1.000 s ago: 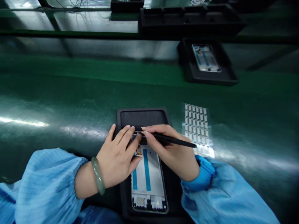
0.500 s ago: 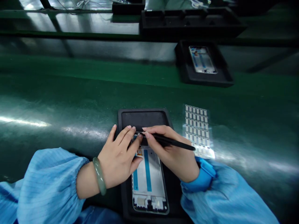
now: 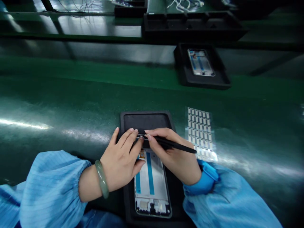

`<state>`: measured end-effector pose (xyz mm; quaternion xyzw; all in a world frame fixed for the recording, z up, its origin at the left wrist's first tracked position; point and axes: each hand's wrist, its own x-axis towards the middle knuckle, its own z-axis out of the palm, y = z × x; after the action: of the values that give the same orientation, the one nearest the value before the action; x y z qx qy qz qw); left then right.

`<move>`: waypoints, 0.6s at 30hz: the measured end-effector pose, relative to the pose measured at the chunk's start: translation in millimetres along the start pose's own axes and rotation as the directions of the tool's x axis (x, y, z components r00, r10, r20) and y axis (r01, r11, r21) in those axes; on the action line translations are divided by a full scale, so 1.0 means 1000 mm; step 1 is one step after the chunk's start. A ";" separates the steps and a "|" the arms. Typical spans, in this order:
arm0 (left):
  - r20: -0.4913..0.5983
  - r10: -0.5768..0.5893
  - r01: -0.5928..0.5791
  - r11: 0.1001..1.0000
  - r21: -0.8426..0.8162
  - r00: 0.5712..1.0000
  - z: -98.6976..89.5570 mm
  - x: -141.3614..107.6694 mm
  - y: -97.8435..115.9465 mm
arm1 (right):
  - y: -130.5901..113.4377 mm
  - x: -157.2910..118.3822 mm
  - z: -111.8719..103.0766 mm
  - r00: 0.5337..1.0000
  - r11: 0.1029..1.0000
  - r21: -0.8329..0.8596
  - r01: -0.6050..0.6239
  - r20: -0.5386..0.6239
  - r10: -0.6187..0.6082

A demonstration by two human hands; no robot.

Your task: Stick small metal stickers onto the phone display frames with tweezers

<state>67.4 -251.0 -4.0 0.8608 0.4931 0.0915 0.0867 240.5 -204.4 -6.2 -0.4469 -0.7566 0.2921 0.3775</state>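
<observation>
Closest to the body, a pale blue striped left sleeve (image 3: 49,185) and a brighter blue right cuff (image 3: 205,180) are seen, and a green jade bangle (image 3: 102,179) is worn on the left wrist. Just beyond, a phone frame (image 3: 150,186) is laid in a black tray (image 3: 146,122), its long axis running near to far, with blue strips (image 3: 150,169) and a small orange part (image 3: 142,154) visible on its white inner face. The left hand (image 3: 120,163) is spread over the frame's far end, its fingers (image 3: 127,139) extended and resting, not clenched, so that the frame appears to be steadied. Black tweezers (image 3: 177,143) are grasped in a pen-like hold by the right hand (image 3: 174,155), with their tips brought to the frame's far end; whether a tiny piece is gripped there cannot be told. This low, braced hold is judged well suited to fine, steady tip control. To the right, a sheet of small labels (image 3: 199,133) lies on the green table (image 3: 71,95). Farther off, a second frame (image 3: 201,62) sits in another tray (image 3: 180,60), with a long black tray (image 3: 194,27) and white cables (image 3: 185,3) beyond.
</observation>
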 end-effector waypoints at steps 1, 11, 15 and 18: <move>-0.002 0.001 -0.001 1.000 0.003 1.000 0.000 0.000 0.000 | 0.000 0.000 0.000 1.000 1.000 0.014 -0.006 -0.001 0.006; -0.005 0.001 -0.001 1.000 0.002 1.000 0.001 0.000 0.000 | 0.002 0.000 0.001 0.998 0.997 0.043 -0.059 0.010 0.059; -0.005 0.003 -0.003 1.000 -0.004 1.000 0.001 0.000 0.000 | 0.003 -0.001 0.002 0.999 0.998 0.042 -0.038 0.014 0.037; -0.001 0.001 -0.001 1.000 -0.008 1.000 0.001 0.000 0.000 | 0.003 0.000 0.002 0.999 0.998 0.050 -0.033 0.023 0.032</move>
<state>67.7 -250.9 -4.6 0.8607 0.4922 0.0939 0.0900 240.2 -203.6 -9.8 -0.4465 -0.7457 0.3220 0.3754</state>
